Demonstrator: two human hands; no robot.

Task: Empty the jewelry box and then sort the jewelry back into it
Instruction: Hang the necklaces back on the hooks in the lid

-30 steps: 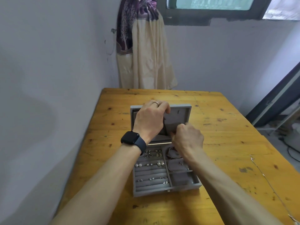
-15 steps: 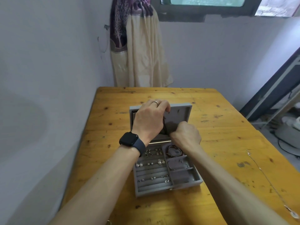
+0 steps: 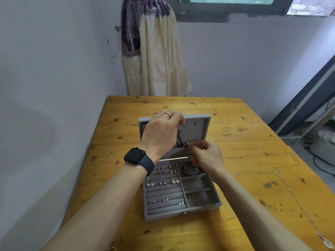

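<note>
Grey box (image 3: 183, 213) sits open mid-table (image 3: 244, 142), latch side nearest, lid (image 3: 199, 127) upright at the far side. Velvety grey lining. Left half is ring-roll rows holding small earrings (image 3: 164, 200) near the front and bigger studs and pearls (image 3: 163, 182) further back. Right half is three compartments: nearest one looks empty, middle holds a thin bangle (image 3: 188, 185), far one a dark red bracelet (image 3: 190, 170), partly hidden by the right hand (image 3: 206, 158). Right hand is over the box's back edge, fingertips pinched together on something small and silvery at the lid pocket; can't tell what it is. Left hand (image 3: 161, 133) covers the lid's left half, fingers curled over its top edge, ring on one finger, black watch (image 3: 138, 160) on the wrist; a dark cord (image 3: 179, 138) hangs below it against the lid lining, whether the fingers hold it is hidden. Both forearms block the near table either side of the box. A thin silver chain (image 3: 297, 201) lies along the table's right edge, well apart from the box, pendant at the near end. Small metal piece at the bottom edge, left, too cut off to tell. Beyond the table: cream and purple curtain (image 3: 154, 57), window (image 3: 232, 4) above it. No readable writing or labels anywhere.
</note>
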